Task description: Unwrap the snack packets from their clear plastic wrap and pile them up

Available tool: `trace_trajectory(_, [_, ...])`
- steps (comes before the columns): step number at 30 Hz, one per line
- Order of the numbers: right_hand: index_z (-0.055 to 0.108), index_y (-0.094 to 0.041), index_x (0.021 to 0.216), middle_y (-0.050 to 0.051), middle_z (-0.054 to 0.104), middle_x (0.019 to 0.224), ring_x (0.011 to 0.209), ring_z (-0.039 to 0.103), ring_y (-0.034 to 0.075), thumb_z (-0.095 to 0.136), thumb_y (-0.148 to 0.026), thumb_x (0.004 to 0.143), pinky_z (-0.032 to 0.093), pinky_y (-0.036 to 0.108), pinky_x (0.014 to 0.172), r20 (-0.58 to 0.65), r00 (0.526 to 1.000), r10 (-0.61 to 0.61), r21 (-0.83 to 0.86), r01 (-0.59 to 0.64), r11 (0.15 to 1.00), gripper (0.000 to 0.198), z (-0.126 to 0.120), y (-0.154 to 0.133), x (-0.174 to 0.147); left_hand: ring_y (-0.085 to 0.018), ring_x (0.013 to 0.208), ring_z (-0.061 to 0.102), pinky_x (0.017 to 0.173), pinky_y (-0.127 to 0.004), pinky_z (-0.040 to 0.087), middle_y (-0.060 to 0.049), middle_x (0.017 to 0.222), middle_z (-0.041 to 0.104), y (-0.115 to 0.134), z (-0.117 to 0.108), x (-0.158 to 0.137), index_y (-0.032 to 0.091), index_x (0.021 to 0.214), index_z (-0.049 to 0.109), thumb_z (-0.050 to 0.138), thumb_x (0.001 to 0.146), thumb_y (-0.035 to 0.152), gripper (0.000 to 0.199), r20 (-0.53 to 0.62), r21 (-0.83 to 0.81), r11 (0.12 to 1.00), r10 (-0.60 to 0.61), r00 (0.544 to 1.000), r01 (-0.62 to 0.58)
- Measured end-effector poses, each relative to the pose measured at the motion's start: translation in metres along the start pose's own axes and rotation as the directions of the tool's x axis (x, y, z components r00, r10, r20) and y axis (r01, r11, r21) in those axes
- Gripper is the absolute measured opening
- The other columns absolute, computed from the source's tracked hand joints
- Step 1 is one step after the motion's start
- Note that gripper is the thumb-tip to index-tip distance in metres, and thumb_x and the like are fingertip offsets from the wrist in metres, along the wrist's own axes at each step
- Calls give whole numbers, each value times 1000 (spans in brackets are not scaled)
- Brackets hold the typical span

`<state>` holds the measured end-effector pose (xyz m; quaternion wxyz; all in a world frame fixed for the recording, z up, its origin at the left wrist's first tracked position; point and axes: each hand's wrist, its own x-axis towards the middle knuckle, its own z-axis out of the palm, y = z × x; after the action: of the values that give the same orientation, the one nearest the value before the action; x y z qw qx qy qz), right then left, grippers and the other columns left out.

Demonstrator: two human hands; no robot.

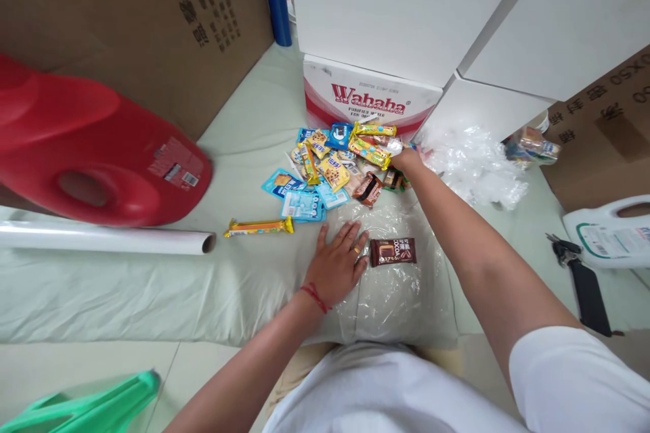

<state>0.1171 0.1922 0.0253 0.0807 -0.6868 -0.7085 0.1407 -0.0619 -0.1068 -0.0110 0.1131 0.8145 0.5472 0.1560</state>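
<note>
My left hand (338,262) lies flat with fingers spread at the left edge of a clear plastic bag (391,301). On the bag, just right of that hand, sits a brown cocoa snack packet (393,252). My right hand (406,159) reaches into the right side of a pile of wrapped snacks; its fingers are mostly hidden, so I cannot see what they hold. The pile has yellow stick packets (370,151), blue sachets (302,205), a yellow cookie packet (334,171) and a brown-orange packet (367,189). One yellow stick packet (258,226) lies apart on the left.
Behind the pile stands a Wahaha carton (373,98) under white boxes (396,7). Crumpled clear plastic (472,162) is at right, near a white jug (609,233) and black-handled tool (589,291). A red jug (101,142) and white roll (106,238) occupy the left.
</note>
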Motion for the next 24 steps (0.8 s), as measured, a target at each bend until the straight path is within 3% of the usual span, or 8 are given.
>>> trace_trajectory(3, [77,-7,103,21,77,104,106,70,34,72,-22,78,52,41,96,3,993,118,-18,-118,993,30,-12,2,-12,-28,155,38,130,-64,13,-8,167,41,0,-1,0,26,155,50,36,108,43,52,-3,-4,1000,-6,1000,6])
trace_trajectory(6, [76,-11,102,15,77,104,101,70,28,64,-31,87,51,36,92,-93,994,49,105,-39,994,28,-26,13,-50,-28,155,38,130,-64,12,-8,166,41,1,-1,0,25,155,50,36,108,42,52,-3,-16,1000,-11,1000,11])
trace_trajectory(9, [75,-16,98,6,76,91,86,68,21,56,-37,94,51,31,82,-168,980,-112,351,165,922,28,-36,34,-120,-29,155,38,130,-65,11,-8,167,41,1,0,0,25,155,51,37,107,41,52,-3,-28,1000,-10,1000,10])
trace_trajectory(12, [74,-19,93,3,72,82,74,64,18,58,-44,97,49,28,72,-106,981,-164,433,194,880,30,-38,60,-208,-28,155,38,130,-64,10,-8,167,40,1,0,0,26,155,51,38,107,41,51,-4,-24,1000,-14,1000,14])
trace_trajectory(14, [75,-20,99,3,74,88,78,66,18,58,-41,100,50,28,74,-53,974,-218,443,219,869,27,-36,79,-263,-28,155,37,130,-64,10,-8,167,40,1,0,0,26,155,50,38,107,40,51,-4,-14,1000,-15,1000,15])
trace_trajectory(17, [74,-22,107,3,73,89,78,67,17,55,-34,103,51,27,73,58,956,-288,452,232,861,23,-31,102,-323,-29,155,38,129,-64,12,-8,167,41,1,-1,1,26,155,50,40,106,40,52,-4,6,1000,-9,1000,9])
trace_trajectory(21, [73,-23,105,3,73,89,77,68,17,51,-33,105,53,27,70,240,904,-355,464,214,859,24,-37,117,-348,-32,154,38,128,-66,14,-8,167,40,2,-1,2,27,157,48,43,105,42,54,4,44,999,1,1000,-2])
trace_trajectory(24, [73,-23,103,3,71,84,73,66,15,50,-33,106,51,26,68,208,905,-371,459,244,854,25,-50,110,-340,-32,155,37,128,-66,14,-9,167,39,2,1,2,28,158,46,42,105,44,55,12,69,998,3,1000,-3])
